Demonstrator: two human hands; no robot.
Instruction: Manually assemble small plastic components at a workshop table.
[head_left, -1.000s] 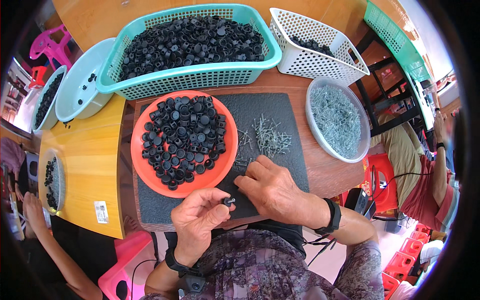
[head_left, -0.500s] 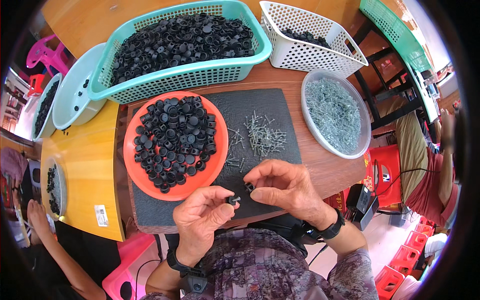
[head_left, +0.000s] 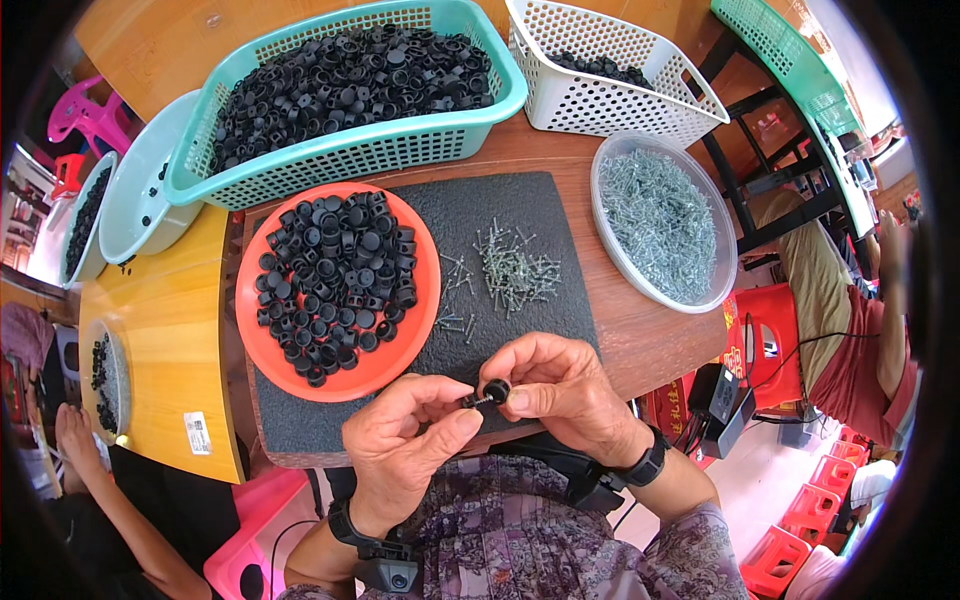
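Observation:
My left hand [head_left: 402, 443] and my right hand [head_left: 561, 390] meet over the front edge of a black rubber mat [head_left: 512, 215]. Together they pinch a small black plastic cap [head_left: 495, 391] with a short metal screw at its left side, the right thumb and fingers on the cap, the left fingertips at the screw. An orange plate [head_left: 400, 352] piled with the same black caps lies just beyond my left hand. A loose heap of small screws [head_left: 516, 268] lies on the mat beyond my right hand.
A teal basket [head_left: 340, 160] full of black caps and a white basket [head_left: 600, 95] stand at the back. A clear bowl of screws [head_left: 663, 222] is at the right. Grey bowls [head_left: 135, 195] sit on the yellow table left. Other people sit at left and right.
My hands have drawn together nearer my body and now hold the cap and screw joined between them. The view has shifted slightly.

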